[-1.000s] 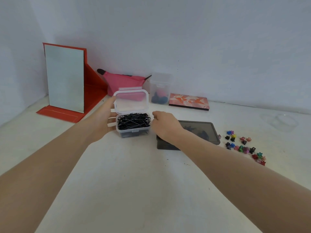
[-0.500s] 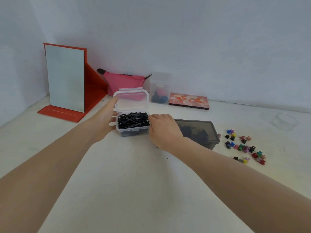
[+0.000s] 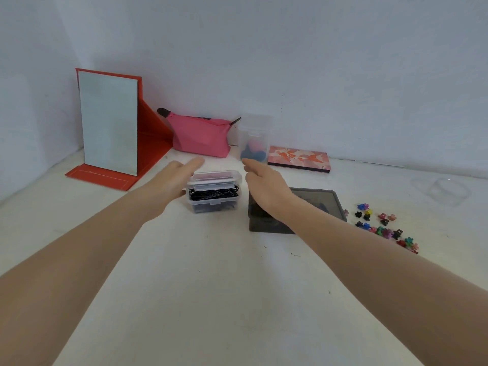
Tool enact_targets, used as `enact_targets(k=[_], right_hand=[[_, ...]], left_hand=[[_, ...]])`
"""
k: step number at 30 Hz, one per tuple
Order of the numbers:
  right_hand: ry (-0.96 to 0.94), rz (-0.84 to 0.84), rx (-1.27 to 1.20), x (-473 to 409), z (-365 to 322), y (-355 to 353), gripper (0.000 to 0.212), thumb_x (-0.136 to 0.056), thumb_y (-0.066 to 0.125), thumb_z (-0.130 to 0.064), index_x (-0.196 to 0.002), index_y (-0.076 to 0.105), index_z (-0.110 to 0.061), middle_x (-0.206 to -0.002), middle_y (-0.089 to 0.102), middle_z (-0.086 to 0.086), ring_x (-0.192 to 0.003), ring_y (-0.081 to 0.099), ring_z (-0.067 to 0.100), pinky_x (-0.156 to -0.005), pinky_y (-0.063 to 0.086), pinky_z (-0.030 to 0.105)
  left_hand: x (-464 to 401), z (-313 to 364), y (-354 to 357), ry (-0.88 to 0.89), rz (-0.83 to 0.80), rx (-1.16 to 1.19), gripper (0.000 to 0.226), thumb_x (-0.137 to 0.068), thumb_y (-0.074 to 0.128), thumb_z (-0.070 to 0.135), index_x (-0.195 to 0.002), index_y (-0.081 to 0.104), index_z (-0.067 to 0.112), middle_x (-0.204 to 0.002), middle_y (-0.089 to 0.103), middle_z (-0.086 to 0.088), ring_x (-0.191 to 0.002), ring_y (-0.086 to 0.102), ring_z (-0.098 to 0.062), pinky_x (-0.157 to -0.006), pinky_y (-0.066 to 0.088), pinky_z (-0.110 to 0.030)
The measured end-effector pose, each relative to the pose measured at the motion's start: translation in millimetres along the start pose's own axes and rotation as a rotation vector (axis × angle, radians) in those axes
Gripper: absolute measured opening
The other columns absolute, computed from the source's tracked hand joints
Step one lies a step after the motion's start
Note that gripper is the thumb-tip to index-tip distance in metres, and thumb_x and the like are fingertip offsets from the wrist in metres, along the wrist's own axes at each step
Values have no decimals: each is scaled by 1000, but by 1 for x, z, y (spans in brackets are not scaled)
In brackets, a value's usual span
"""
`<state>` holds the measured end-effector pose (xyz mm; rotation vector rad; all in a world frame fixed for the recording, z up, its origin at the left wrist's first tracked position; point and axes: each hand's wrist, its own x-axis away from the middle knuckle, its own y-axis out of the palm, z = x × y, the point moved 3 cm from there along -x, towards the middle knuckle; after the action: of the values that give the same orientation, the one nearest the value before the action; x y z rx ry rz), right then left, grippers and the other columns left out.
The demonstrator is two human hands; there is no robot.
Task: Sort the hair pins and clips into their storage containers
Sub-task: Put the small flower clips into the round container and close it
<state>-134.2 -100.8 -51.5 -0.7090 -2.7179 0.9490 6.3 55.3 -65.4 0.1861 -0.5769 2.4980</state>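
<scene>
While both hands stretch forward with fingers straight, the clear pin box (image 3: 214, 191) (lid down) sits between left hand (image 3: 171, 180) and right hand (image 3: 266, 188), neither gripping it.

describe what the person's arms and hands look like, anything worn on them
Both arms are bare from the bottom edge of the frame to the fingertips: no sleeves show. The left hand and right hand carry no gloves, and no rings, watch or bracelet can be seen on the sides facing the camera. No markings are visible.
</scene>
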Motion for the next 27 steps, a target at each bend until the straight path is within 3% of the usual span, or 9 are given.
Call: enact_targets(k=[2, 4, 6, 8, 10, 14, 18, 21, 27], right_hand=[[-66, -54, 14, 2, -5, 4, 46, -102, 33, -22, -147, 43, -25, -151, 44, -6, -128, 44, 10, -100, 25, 19], [-188, -124, 233, 6, -8, 11, 41, -104, 30, -27, -137, 54, -20, -142, 54, 0, -120, 50, 16, -100, 35, 24], [-336, -133, 554, 11, -5, 21, 40, -105, 27, -28, -123, 59, -12, -129, 59, 7, -113, 53, 23, -98, 40, 33], [-409, -96, 729, 15, 1, 30, 41, -105, 25, -29, -127, 55, -11, -133, 54, 7, -121, 48, 26, -104, 35, 37], [-414, -69, 800, 20, 6, 33, 47, -106, 23, -31, -143, 42, -10, -152, 39, 8, -138, 35, 25, -116, 22, 37], [-411, -73, 899, 25, 8, 36, 56, -106, 17, -35, -156, 18, -10, -164, 14, 7, -151, 10, 22, -123, 2, 37], [-423, -69, 928, 24, 11, 39, 57, -106, 18, -35, -156, 16, -10, -164, 12, 9, -151, 9, 23, -122, 0, 38], [-443, -53, 935, 23, 11, 40, 57, -105, 21, -33, -156, 18, -9, -163, 15, 11, -151, 12, 25, -122, 0, 38], [-440, -46, 923, 24, 11, 41, 58, -103, 25, -31, -155, 18, -7, -163, 16, 12, -150, 13, 25, -122, 0, 37]], left_hand=[[6, 3, 4, 142, -7, -285, 72, -83, 56, 69, -133, 43, 18, -130, 49, 4, -116, 50, -18, -96, 43, -35], [12, 1, 10, 291, -50, -500, 77, -88, 58, 60, -148, 27, 23, -142, 36, -3, -120, 46, -21, -90, 42, -33], [14, -7, 16, 399, -98, -722, 83, -91, 56, 57, -155, 13, 28, -148, 25, -7, -130, 37, -26, -101, 40, -37], [13, -17, 17, 506, -96, -953, 83, -93, 50, 58, -156, 7, 28, -149, 20, -9, -135, 31, -28, -111, 34, -39], [12, -22, 18, 587, -46, -1094, 80, -94, 42, 60, -157, 6, 27, -151, 20, -14, -135, 32, -30, -111, 34, -41], [10, -23, 20, 668, 52, -1284, 77, -95, 32, 63, -157, 7, 24, -150, 26, -17, -132, 35, -31, -110, 32, -38], [7, -19, 22, 837, 71, -1373, 76, -95, 36, 58, -150, 31, 5, -148, 40, -20, -134, 41, -34, -114, 32, -43], [4, -14, 25, 894, 41, -1410, 65, -96, 38, 52, -137, 43, 2, -130, 51, -16, -113, 50, -29, -99, 44, -40], [2, -15, 27, 912, 45, -1399, 63, -92, 29, 56, -129, 46, 7, -119, 52, -11, -102, 49, -25, -90, 45, -38]])
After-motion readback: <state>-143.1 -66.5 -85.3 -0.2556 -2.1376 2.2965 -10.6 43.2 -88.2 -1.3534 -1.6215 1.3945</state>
